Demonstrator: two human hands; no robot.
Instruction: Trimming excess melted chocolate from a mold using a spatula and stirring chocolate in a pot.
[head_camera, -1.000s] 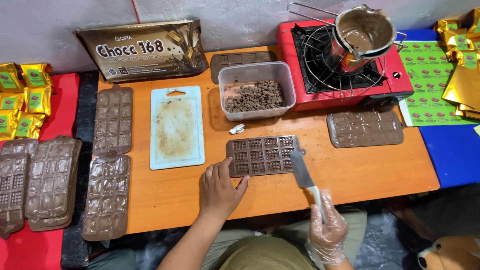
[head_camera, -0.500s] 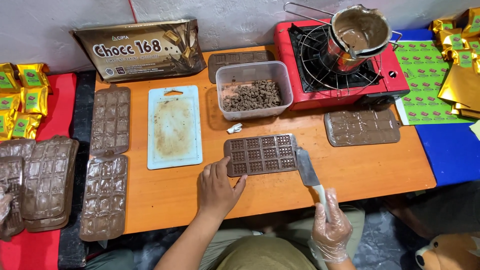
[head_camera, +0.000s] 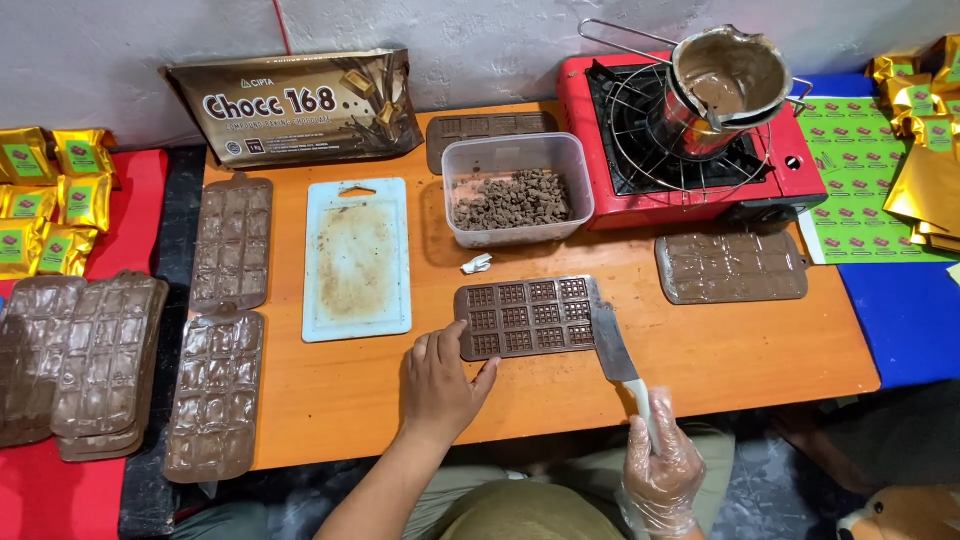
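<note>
A brown chocolate mould (head_camera: 528, 317) filled with chocolate lies on the orange table (head_camera: 700, 360) in front of me. My left hand (head_camera: 442, 385), bare, rests flat on the table and touches the mould's near left corner. In a clear plastic glove, my right hand (head_camera: 660, 470) grips the white handle of a metal scraper (head_camera: 614, 343). The scraper's blade lies against the mould's right edge.
A clear tub of chocolate pieces (head_camera: 515, 190) and a smeared white cutting board (head_camera: 358, 258) stand behind the mould. At back right a red camp stove (head_camera: 700, 150) carries a pot of melted chocolate (head_camera: 725, 85). Filled moulds (head_camera: 732, 266) lie right and left (head_camera: 215, 390).
Little has changed: the scraper blade stays at the mould's right edge and my left hand stays at its near left corner.
</note>
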